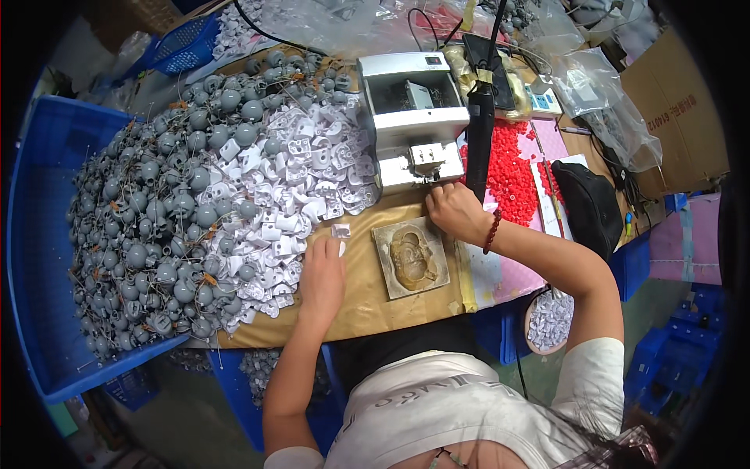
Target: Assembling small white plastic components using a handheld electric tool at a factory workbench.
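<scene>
My left hand (323, 275) is over the tan work surface, its fingers bent together with a sliver of white plastic showing at their right side. Just beyond the fingertips lies a small white plastic part (341, 230). My right hand (459, 213) reaches to the lower front of a silver bench machine (414, 125), fingers curled in beneath its small metal block (427, 159); what they grip is hidden. Between the hands rests a square metal plate (437, 273) with a rounded, amber-coloured recess.
White plastic parts (293, 207) are heaped to the left, beside a large pile of grey round parts with wires (164, 211) reaching into a blue tray (47, 258). Small red pieces (512, 176), a black pouch (586, 207) and a black rod-like tool (480, 133) are on the right.
</scene>
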{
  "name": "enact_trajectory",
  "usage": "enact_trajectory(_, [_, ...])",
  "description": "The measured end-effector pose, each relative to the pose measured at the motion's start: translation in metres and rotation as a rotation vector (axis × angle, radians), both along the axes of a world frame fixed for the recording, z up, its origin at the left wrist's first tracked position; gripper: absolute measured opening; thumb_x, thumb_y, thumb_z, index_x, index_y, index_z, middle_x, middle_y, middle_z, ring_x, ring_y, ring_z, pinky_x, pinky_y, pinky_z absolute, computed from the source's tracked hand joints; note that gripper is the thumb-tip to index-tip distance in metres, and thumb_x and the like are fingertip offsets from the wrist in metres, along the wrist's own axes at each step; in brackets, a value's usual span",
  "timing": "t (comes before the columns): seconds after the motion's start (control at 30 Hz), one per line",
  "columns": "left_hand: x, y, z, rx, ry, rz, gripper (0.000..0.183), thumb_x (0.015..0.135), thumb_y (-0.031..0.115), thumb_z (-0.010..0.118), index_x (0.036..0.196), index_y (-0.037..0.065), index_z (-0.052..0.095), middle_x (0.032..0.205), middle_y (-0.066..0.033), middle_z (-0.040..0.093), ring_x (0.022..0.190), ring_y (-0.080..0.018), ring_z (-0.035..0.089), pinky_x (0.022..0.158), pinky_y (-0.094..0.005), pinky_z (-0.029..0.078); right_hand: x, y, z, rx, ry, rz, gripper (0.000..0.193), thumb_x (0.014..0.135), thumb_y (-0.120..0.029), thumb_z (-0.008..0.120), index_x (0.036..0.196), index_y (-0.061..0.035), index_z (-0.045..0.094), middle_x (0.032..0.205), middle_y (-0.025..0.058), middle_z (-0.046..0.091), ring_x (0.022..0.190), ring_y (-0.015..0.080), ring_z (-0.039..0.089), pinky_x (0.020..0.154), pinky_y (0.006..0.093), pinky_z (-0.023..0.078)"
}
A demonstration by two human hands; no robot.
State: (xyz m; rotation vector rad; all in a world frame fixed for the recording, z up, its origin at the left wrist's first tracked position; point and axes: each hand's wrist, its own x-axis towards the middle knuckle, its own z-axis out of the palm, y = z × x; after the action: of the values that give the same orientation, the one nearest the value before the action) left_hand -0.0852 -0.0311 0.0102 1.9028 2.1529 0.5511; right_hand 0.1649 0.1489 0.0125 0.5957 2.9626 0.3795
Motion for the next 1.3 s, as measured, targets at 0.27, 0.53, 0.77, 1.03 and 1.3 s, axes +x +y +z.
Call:
enact_trajectory(0.27, [0.006, -0.057, -0.001, -0.117, -0.065, -0.011, 0.033, 0.083, 0.008, 0.071, 0.115, 0.004, 0.061, 0.102, -0.0152, 0.052, 0.099, -0.036, 0.055, 0.082, -0.0446, 0.049, -0.001, -0.003, 0.001, 0.025, -0.027, -0.043, 0.011, 0.083, -0.015, 0.059, 0.081, -0.0053, 0.063, 0.075, 0.0077, 0.062, 0.069, 0.0213, 0.063, 0.06, 0.034, 0.045])
enact_trajectory(0.53, [0.027, -0.033, 0.025, 0.023, -0.248, -0.117, 0.034, 0.079, 0.008, 0.075, 0.112, 0.005, 0.065, 0.106, -0.015, 0.056, 0.1, -0.0338, 0.056, 0.084, -0.042, 0.049, -0.001, -0.002, -0.012, 0.006, -0.05, -0.065, 0.013, 0.083, -0.014, 0.059, 0.082, -0.003, 0.066, 0.076, 0.008, 0.064, 0.07, 0.0212, 0.064, 0.06, 0.0339, 0.046])
enact_trajectory(0.77, [0.082, 0.025, 0.017, -0.04, -0.236, -0.234, 0.037, 0.079, 0.014, 0.077, 0.113, 0.009, 0.065, 0.117, -0.0103, 0.056, 0.111, -0.0311, 0.052, 0.087, -0.0421, 0.05, 0.001, 0.002, -0.019, -0.005, -0.052, -0.042, 0.012, 0.08, -0.015, 0.061, 0.079, -0.0049, 0.067, 0.077, 0.0101, 0.065, 0.071, 0.0227, 0.065, 0.061, 0.0349, 0.048])
enact_trajectory(1.03, [-0.014, 0.013, 0.074, 0.293, -0.125, 0.081, 0.041, 0.079, 0.004, 0.071, 0.119, 0.009, 0.064, 0.121, -0.0125, 0.053, 0.113, -0.0326, 0.05, 0.095, -0.0408, 0.046, 0.008, 0.003, -0.002, -0.05, 0.068, 0.022, 0.009, 0.08, -0.012, 0.06, 0.083, -0.004, 0.06, 0.08, 0.01, 0.06, 0.075, 0.024, 0.063, 0.065, 0.0346, 0.049])
enact_trajectory(1.3, [-0.179, -0.024, 0.139, 0.159, 0.552, 0.255, 0.027, 0.079, -0.003, 0.065, 0.099, 0.013, 0.072, 0.119, -0.0097, 0.06, 0.116, -0.0351, 0.047, 0.096, -0.0434, 0.045, 0.019, -0.006, 0.046, -0.645, 0.534, -0.108, 0.017, 0.078, -0.001, 0.069, 0.094, -0.0006, 0.063, 0.088, 0.0124, 0.059, 0.08, 0.0302, 0.063, 0.071, 0.0404, 0.053])
